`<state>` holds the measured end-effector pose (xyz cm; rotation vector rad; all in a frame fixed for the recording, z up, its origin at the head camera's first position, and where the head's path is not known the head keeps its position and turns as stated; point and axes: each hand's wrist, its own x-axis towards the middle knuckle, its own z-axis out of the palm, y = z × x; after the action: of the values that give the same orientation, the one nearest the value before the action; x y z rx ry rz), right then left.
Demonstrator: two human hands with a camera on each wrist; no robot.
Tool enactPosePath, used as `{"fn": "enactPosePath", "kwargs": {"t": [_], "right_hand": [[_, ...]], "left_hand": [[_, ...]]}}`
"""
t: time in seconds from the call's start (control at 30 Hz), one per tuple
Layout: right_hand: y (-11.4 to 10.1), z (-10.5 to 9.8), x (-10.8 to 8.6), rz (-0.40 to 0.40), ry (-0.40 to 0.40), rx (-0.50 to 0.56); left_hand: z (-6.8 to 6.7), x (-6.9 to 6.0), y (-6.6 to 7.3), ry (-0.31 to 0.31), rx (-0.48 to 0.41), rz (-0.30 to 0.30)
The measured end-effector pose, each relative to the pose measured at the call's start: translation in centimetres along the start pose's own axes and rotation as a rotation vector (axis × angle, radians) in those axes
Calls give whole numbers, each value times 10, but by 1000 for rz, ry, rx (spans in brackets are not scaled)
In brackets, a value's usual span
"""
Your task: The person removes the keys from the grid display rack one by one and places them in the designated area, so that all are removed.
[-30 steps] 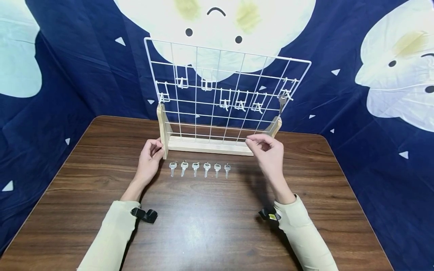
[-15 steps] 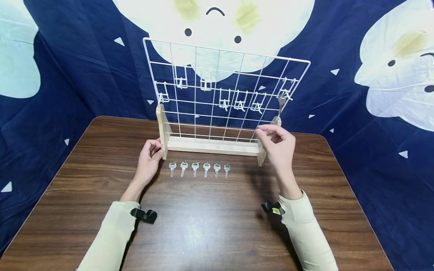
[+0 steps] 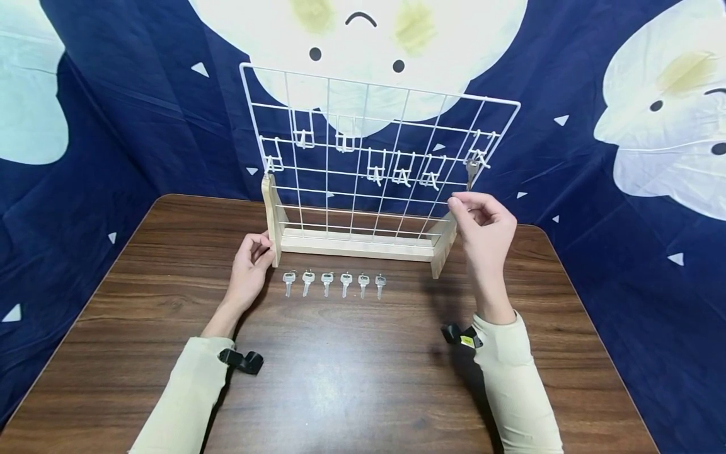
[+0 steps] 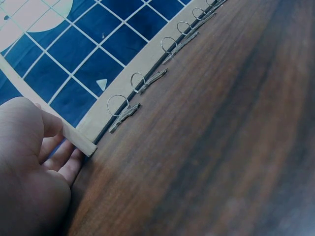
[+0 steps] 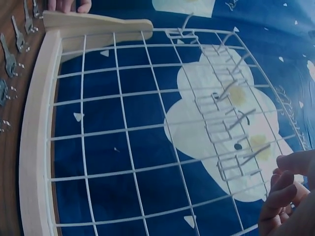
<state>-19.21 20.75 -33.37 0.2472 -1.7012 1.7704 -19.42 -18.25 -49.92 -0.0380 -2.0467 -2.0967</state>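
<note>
The left hand (image 3: 249, 265) grips the wooden side leg (image 3: 271, 217) of a stand, thumb on one face and fingers around the other in the left wrist view. The right hand (image 3: 488, 233) is raised before the stand's right side, fingers loosely bent, thumb and forefinger near each other. I see nothing held in it. Just above its fingertips a key (image 3: 472, 169) hangs from a white hook (image 3: 478, 155); whether they touch is unclear. The stand carries a white wire grid (image 3: 368, 151). Several silver keys (image 3: 346, 284) with rings lie in a row on the table.
More white hooks (image 3: 403, 176) sit on the grid at differing heights, projecting forward. A pale wooden crossbar (image 3: 357, 247) joins the legs behind the row of keys. The brown table (image 3: 334, 378) meets a dark blue cloth (image 3: 142, 82) behind and at both sides.
The right hand has moved right and upward, from before the crossbar to just below the hanging key. The left hand, the stand and the keys have stayed put.
</note>
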Motion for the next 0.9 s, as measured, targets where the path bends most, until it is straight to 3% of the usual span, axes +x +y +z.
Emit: {"fn": "enactPosePath", "kwargs": {"t": [0.47,0.9], "right_hand": [[1,-2,20,-67,176,77],[5,-2,35,-56,165,74]], "left_hand": [[-1,1,-1,-9,-9,10],[-1,1,-1,-8,-9,11]]}}
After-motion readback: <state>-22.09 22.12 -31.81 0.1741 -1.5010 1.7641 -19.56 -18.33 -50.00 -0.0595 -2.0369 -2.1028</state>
